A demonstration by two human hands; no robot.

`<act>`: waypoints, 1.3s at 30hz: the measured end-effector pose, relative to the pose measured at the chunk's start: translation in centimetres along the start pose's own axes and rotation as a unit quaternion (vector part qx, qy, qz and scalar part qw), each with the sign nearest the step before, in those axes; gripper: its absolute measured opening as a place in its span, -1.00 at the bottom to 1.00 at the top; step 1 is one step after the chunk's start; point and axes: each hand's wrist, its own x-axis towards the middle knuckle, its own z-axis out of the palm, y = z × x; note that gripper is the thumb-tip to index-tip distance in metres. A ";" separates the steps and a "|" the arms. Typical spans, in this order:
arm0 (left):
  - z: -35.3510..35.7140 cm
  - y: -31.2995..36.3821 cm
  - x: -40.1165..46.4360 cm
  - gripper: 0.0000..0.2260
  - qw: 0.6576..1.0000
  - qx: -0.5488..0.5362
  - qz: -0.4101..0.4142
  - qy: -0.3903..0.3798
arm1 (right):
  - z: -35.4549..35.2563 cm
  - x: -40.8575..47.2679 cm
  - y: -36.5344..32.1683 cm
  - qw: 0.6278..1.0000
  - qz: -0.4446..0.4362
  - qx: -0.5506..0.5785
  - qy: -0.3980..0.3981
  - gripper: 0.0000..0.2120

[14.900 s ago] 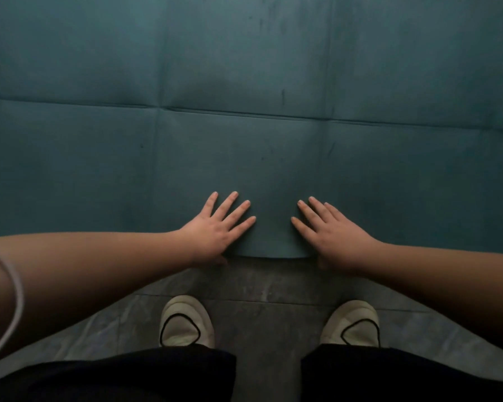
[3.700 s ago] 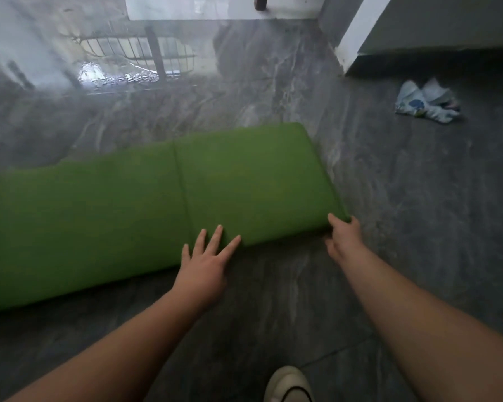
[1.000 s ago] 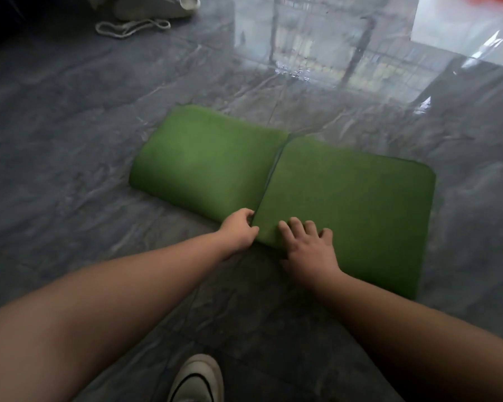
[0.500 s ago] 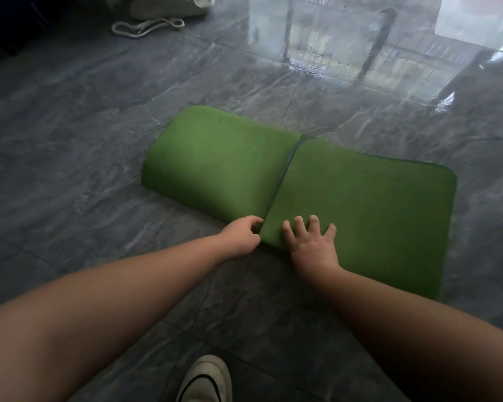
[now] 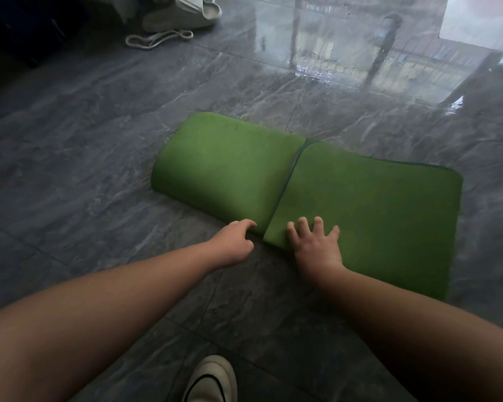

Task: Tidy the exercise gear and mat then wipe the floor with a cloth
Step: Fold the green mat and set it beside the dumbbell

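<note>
A green exercise mat [image 5: 360,204] lies folded on the grey marble floor, its right flap overlapping the rounded left part [image 5: 224,166] along a seam. My right hand [image 5: 314,245] lies flat on the right flap near its front left corner, fingers spread. My left hand [image 5: 233,242] is curled at the mat's near edge just left of the seam, thumb and forefinger pinched on that edge. A white looped band [image 5: 157,39] lies on the floor at the far left.
A white shoe [image 5: 180,18] sits beyond the band, beside a dark object [image 5: 26,27] in the top left corner. My own white shoe [image 5: 212,378] is at the bottom edge. Glossy floor [image 5: 346,47] beyond the mat reflects a window railing.
The mat, long 3.7 s ago, is now folded shorter. Over the last second both hands stayed at the seam; my right hand's fingers have spread flatter.
</note>
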 end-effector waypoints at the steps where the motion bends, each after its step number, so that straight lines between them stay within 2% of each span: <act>1: -0.1 0.0 -0.1 -0.51 1.000 0.001 0.001 -0.001 | -0.1 -0.1 0.0 1.000 -0.002 -0.002 -0.001 -0.28; 6: -0.3 0.4 -0.5 -0.49 1.000 -0.001 0.008 0.009 | -0.2 0.0 -0.1 1.000 -0.001 -0.003 0.008 -0.29; 11: -0.5 1.0 -1.0 -0.42 0.996 0.039 0.054 0.056 | -1.0 -0.2 1.3 0.998 -0.013 0.044 0.042 -0.25; 17: -1.4 3.3 -1.2 -0.29 0.983 0.136 0.077 0.101 | -3.6 -2.9 5.3 0.976 0.000 0.163 0.142 -0.28; 20: -1.6 6.3 -1.4 -0.28 0.978 0.146 0.096 0.114 | -5.8 -4.9 8.2 0.945 0.025 0.244 0.218 -0.26; 24: -1.4 12.4 -1.9 -0.23 0.978 0.081 0.144 0.130 | -6.8 -7.5 12.4 0.894 0.048 0.334 0.294 -0.28; 29: -0.2 19.6 -3.5 -0.09 0.971 -0.020 0.231 0.058 | -6.3 -11.6 17.3 0.829 0.067 0.411 0.373 -0.30; 31: 0.2 22.1 -4.4 -0.06 0.961 -0.056 0.270 0.033 | -5.9 -13.5 18.8 0.789 0.083 0.452 0.409 -0.31; 34: 1.0 26.2 -6.1 -0.08 0.938 -0.102 0.331 0.009 | -5.2 -16.8 20.5 0.727 0.121 0.495 0.460 -0.27; 39: 4.4 31.2 -8.6 -0.11 0.906 -0.166 0.389 -0.029 | -1.8 -21.3 22.4 0.670 0.171 0.531 0.490 -0.29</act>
